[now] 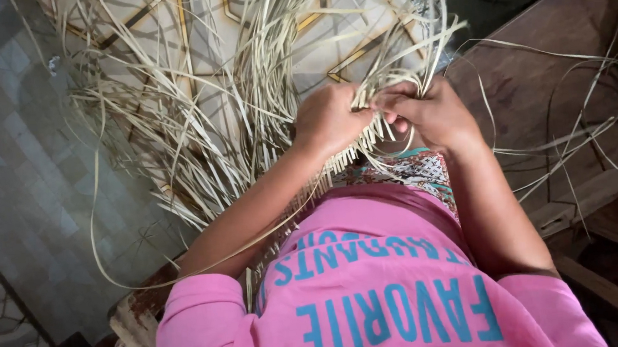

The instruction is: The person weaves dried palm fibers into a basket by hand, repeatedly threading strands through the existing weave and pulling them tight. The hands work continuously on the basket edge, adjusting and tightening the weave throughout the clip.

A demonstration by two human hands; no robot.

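Pinching the pale straw strips [361, 92], your left hand [331, 118] and right hand [434, 116] sit knuckle to knuckle, each grip closed tight on the strands at the woven edge [344, 157], likely to keep the plait taut where the two meet. Just beneath both grips hangs that finished edge with its short fringe, resting over your lap. Beyond the grips the loose strips fan out across the tiled floor [16, 177]; to the right of your right grip a few curl over the dark wooden boards [547, 87]
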